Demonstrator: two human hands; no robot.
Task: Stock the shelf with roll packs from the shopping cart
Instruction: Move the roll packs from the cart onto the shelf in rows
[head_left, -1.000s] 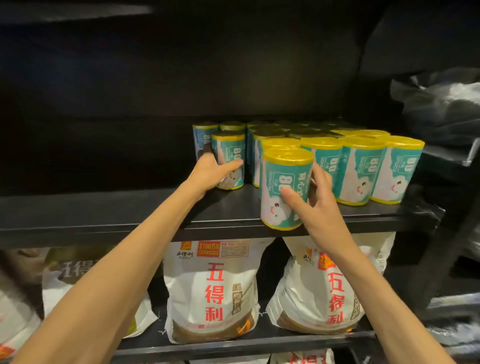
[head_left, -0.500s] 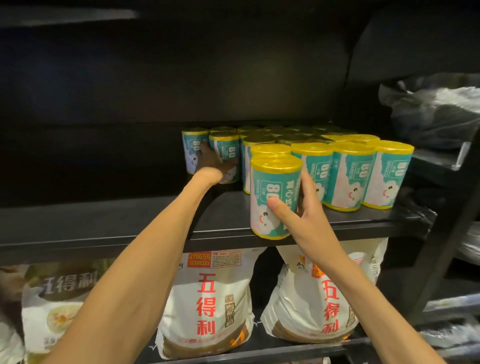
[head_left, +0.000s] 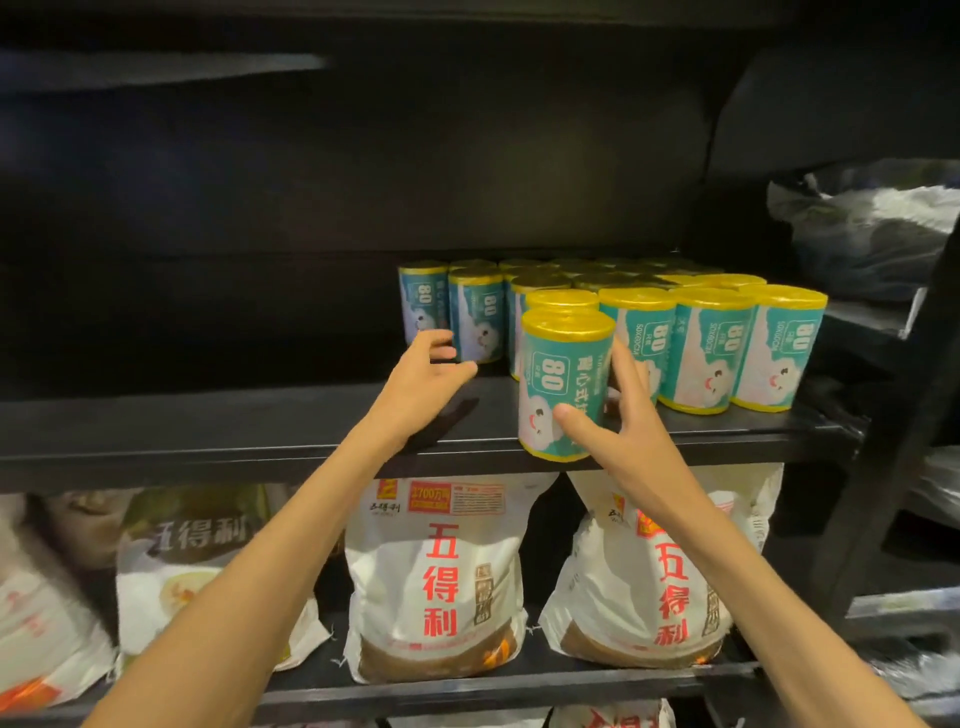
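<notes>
Judging by the cluster already standing at the 1 o'clock part of the shelf (head_left: 260, 431), much of the stocking looks done: many teal roll packs (head_left: 711, 353) with yellow caps sit in rows toward the back. One more roll pack (head_left: 563, 384) stands upright at the front edge, around 12 o'clock, with the right hand (head_left: 618, 441) curled round it, thumb on its face. At 11 o'clock the left hand (head_left: 421, 384) is empty, fingers loosely bent, just short of the rear packs. Bare shelf stretches toward 9 o'clock, so room remains; the cart is out of view, so what is left cannot be told
</notes>
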